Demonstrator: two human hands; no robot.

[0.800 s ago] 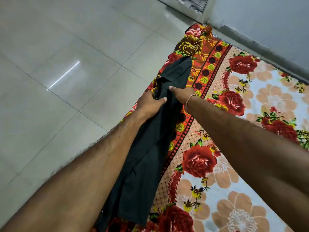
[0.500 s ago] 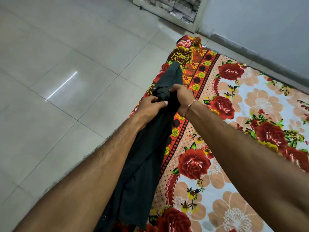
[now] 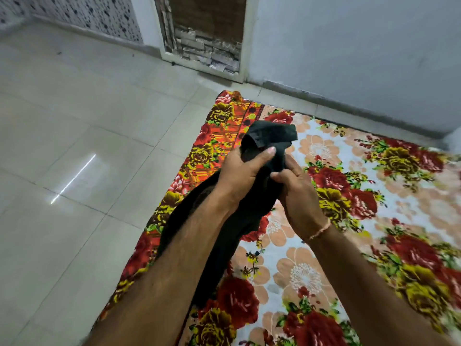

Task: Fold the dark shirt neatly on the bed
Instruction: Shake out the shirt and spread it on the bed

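The dark shirt [image 3: 269, 136] is folded into a long narrow strip. Its far end is lifted off the bed and curls over above my hands, and the rest hangs down under my left forearm toward the near edge. My left hand [image 3: 240, 174] grips the strip from the left, thumb on top. Close beside it, my right hand [image 3: 298, 196] pinches the same fabric from the right. The bed [image 3: 374, 208] is a low mattress covered with a bright floral sheet.
Pale glossy floor tiles [image 3: 87, 158] lie left of the bed. A grey wall [image 3: 349, 53] runs behind it. A worn doorway with crumbling brick [image 3: 207, 38] stands at the back.
The shirt lay flat along the bed's left edge under both hands; now both hands have gripped its far part and raised it toward me. The camera has tilted up.
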